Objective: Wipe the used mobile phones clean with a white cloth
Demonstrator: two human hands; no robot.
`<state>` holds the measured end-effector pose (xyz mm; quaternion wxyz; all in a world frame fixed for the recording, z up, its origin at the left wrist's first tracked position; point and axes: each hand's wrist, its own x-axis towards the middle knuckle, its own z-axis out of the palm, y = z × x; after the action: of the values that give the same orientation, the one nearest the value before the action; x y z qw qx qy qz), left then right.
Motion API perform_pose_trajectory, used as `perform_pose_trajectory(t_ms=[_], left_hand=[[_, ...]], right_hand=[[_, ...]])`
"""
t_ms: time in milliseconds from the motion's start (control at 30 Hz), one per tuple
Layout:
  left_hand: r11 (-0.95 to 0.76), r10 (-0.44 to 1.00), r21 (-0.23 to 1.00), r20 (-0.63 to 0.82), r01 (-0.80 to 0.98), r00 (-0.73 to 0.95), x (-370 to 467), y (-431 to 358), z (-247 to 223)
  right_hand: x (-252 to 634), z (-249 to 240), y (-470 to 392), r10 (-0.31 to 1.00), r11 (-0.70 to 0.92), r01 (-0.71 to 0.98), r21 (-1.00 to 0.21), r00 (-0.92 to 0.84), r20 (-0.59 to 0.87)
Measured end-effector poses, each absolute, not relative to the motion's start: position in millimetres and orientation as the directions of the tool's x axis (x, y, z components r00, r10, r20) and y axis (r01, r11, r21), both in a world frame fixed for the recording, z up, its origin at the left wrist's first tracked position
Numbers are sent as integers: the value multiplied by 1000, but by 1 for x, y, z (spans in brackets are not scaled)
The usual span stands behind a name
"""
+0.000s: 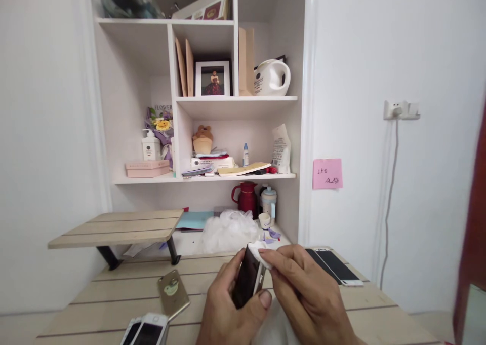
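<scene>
A phone with a dark screen [246, 279] stands tilted on edge in my left hand [228, 309], whose fingers and thumb wrap round its sides. My right hand [311, 289] pinches a white cloth or tissue [258, 250] and presses it against the phone's top edge. More white material lies below, between my hands, partly hidden. Left of my hands, a gold phone [173, 294] lies back up with a green sticker. White phones [150, 330] sit nearer the front edge.
Dark-screened phones [334, 266] lie on the slatted table [379, 314] at the right. A raised wooden stand [121, 228] is at the left. Behind are a crumpled clear plastic bag [231, 231], a small cup [265, 220], a red jug [247, 199] and filled shelves [235, 100].
</scene>
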<state>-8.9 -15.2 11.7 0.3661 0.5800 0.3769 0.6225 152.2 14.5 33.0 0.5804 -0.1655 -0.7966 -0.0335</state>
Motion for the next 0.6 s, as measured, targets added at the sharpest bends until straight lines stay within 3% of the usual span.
perform_pose_trajectory(t_ms=[133, 333, 500, 600], left_hand=[[-331, 942, 915, 333, -230, -33, -4, -16, 11], [17, 998, 953, 0, -303, 58, -4, -12, 8], [36, 996, 956, -10, -293, 89, -6, -11, 11], [-9, 999, 957, -3, -291, -40, -15, -10, 9]], right_hand=[[149, 29, 17, 246, 933, 327, -150, -277, 929], [146, 27, 22, 260, 922, 355, -156, -267, 928], [142, 29, 14, 298, 932, 311, -186, -367, 881], [135, 29, 0, 328, 942, 232, -240, -507, 797]])
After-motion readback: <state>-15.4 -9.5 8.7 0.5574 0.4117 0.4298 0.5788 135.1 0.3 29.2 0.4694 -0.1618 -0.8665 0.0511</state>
